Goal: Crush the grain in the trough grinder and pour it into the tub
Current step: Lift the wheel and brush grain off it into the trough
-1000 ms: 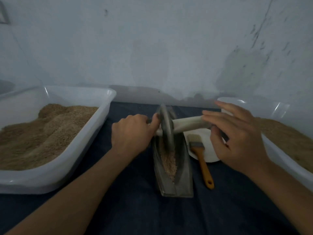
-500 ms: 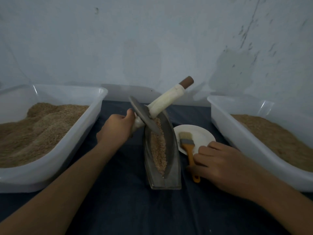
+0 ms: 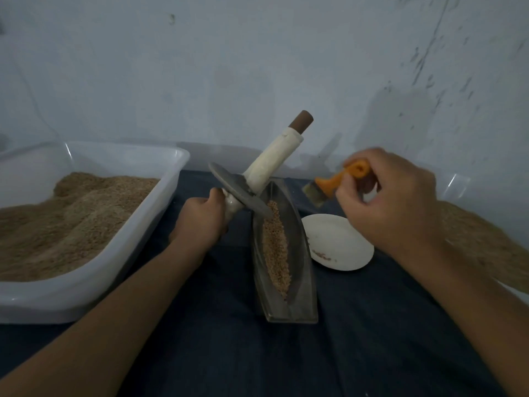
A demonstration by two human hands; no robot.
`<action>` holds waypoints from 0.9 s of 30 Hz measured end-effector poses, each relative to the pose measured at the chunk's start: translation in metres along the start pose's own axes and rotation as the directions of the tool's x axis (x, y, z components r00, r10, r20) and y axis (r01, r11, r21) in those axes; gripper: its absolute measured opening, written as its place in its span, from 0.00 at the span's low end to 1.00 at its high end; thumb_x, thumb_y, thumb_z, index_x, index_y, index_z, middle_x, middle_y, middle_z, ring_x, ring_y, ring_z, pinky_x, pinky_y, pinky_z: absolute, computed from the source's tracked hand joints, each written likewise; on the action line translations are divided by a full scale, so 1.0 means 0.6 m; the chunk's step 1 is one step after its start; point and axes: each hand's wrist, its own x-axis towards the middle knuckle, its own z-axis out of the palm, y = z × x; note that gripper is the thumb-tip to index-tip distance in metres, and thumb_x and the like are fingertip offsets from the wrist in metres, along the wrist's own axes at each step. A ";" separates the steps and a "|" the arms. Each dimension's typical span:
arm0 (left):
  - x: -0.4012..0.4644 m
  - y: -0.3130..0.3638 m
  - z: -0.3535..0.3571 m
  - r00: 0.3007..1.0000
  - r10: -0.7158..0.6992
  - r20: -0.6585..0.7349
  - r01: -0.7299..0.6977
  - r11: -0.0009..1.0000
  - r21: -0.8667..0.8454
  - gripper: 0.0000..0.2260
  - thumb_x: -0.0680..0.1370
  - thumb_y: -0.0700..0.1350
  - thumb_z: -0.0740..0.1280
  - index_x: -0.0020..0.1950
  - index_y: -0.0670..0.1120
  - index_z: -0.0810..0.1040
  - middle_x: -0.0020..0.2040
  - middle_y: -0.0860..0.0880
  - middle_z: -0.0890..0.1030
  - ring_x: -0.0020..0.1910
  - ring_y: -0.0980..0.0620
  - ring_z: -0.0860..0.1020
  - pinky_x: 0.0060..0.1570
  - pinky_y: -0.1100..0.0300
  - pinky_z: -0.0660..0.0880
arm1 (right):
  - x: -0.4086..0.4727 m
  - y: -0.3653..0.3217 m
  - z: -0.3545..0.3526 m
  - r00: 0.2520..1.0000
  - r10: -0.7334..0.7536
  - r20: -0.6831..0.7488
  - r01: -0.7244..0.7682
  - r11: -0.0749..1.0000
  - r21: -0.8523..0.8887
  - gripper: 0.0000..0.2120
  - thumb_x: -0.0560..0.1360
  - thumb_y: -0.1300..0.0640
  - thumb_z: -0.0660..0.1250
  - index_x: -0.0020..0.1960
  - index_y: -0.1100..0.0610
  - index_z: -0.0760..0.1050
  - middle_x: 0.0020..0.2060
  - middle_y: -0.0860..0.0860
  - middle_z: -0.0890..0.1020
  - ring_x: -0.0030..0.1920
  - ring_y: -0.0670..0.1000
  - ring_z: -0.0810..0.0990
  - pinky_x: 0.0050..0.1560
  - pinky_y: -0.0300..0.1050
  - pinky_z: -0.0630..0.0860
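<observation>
The left hand (image 3: 200,222) is curled round the near handle of the grinding wheel (image 3: 239,193), which is tilted up-right out of the trough grinder (image 3: 286,253); the grain (image 3: 276,247) lies lengthwise just right of those fingers. The brush (image 3: 335,183) is pinched in the right hand (image 3: 392,202), bristles aimed left at the wheel, just beyond the trough.

Head-worn camera looks forward and down, close over the trough grinder (image 3: 283,253) before a wall.
</observation>
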 end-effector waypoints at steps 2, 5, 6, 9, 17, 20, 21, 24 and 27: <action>0.001 0.001 -0.001 1.000 -0.024 -0.013 0.024 0.999 -0.034 0.26 0.66 0.67 0.56 0.30 0.48 0.83 0.28 0.45 0.81 0.30 0.44 0.77 0.39 0.47 0.70 | 0.020 -0.008 0.022 0.992 0.102 -0.072 -0.096 0.992 0.084 0.05 0.77 0.58 0.69 0.48 0.59 0.80 0.32 0.49 0.79 0.31 0.48 0.76 0.34 0.49 0.76; 0.001 0.005 -0.002 0.998 -0.053 -0.035 0.050 0.996 -0.079 0.25 0.64 0.67 0.56 0.33 0.47 0.80 0.27 0.45 0.80 0.29 0.45 0.75 0.39 0.46 0.68 | 0.031 -0.019 0.065 0.973 0.210 -0.093 -0.193 0.967 0.164 0.03 0.76 0.58 0.68 0.46 0.58 0.79 0.29 0.48 0.77 0.28 0.48 0.75 0.30 0.48 0.74; 0.001 0.006 -0.002 0.998 -0.057 -0.038 0.053 0.994 -0.092 0.25 0.64 0.67 0.56 0.33 0.47 0.80 0.27 0.45 0.79 0.29 0.45 0.75 0.39 0.46 0.68 | 0.031 -0.022 0.080 0.970 0.233 -0.073 -0.217 0.960 0.179 0.05 0.76 0.57 0.68 0.45 0.58 0.78 0.29 0.48 0.77 0.28 0.48 0.76 0.30 0.46 0.74; 0.000 0.006 -0.004 0.998 -0.057 -0.034 0.052 0.991 -0.121 0.24 0.63 0.67 0.56 0.30 0.48 0.80 0.26 0.46 0.78 0.30 0.45 0.75 0.40 0.46 0.67 | 0.024 -0.026 0.120 0.967 0.254 0.000 -0.249 0.948 0.200 0.08 0.76 0.52 0.65 0.42 0.56 0.73 0.28 0.47 0.74 0.29 0.47 0.75 0.27 0.36 0.69; -0.010 0.006 -0.003 1.000 -0.013 -0.013 0.013 0.999 -0.049 0.25 0.66 0.67 0.56 0.29 0.48 0.80 0.27 0.45 0.80 0.33 0.42 0.78 0.42 0.44 0.70 | 0.010 -0.030 0.152 0.942 0.309 0.127 -0.331 0.915 0.229 0.09 0.81 0.58 0.61 0.43 0.56 0.66 0.27 0.51 0.70 0.27 0.49 0.71 0.26 0.43 0.67; -0.019 0.009 -0.004 1.000 0.010 -0.025 -0.010 1.000 0.006 0.24 0.67 0.66 0.54 0.27 0.53 0.80 0.27 0.46 0.81 0.34 0.42 0.79 0.43 0.43 0.75 | -0.003 -0.036 0.130 0.932 0.310 0.188 -0.347 0.913 0.214 0.11 0.80 0.58 0.63 0.40 0.54 0.65 0.27 0.51 0.69 0.26 0.48 0.68 0.26 0.42 0.66; -0.022 0.009 -0.004 0.999 0.015 -0.039 -0.014 1.000 0.022 0.23 0.68 0.66 0.54 0.27 0.54 0.80 0.27 0.47 0.81 0.34 0.42 0.79 0.45 0.41 0.78 | -0.007 -0.039 0.120 0.927 0.324 0.192 -0.361 0.908 0.212 0.12 0.79 0.58 0.63 0.39 0.53 0.65 0.26 0.50 0.69 0.26 0.47 0.68 0.26 0.42 0.67; -0.028 0.012 -0.006 0.998 0.007 -0.065 -0.006 1.000 0.026 0.23 0.69 0.65 0.54 0.28 0.54 0.81 0.27 0.47 0.81 0.35 0.42 0.80 0.50 0.37 0.80 | -0.015 -0.051 0.087 0.909 0.354 0.217 -0.399 0.891 0.218 0.10 0.78 0.57 0.63 0.39 0.56 0.68 0.25 0.53 0.73 0.26 0.49 0.74 0.30 0.54 0.74; -0.025 0.013 -0.005 0.995 -0.020 -0.095 0.017 0.999 -0.030 0.25 0.69 0.65 0.55 0.30 0.48 0.81 0.28 0.46 0.81 0.38 0.38 0.82 0.49 0.36 0.79 | -0.014 -0.059 0.061 0.901 0.372 0.223 -0.423 0.869 0.257 0.10 0.77 0.56 0.63 0.38 0.58 0.70 0.27 0.56 0.76 0.30 0.57 0.80 0.31 0.58 0.74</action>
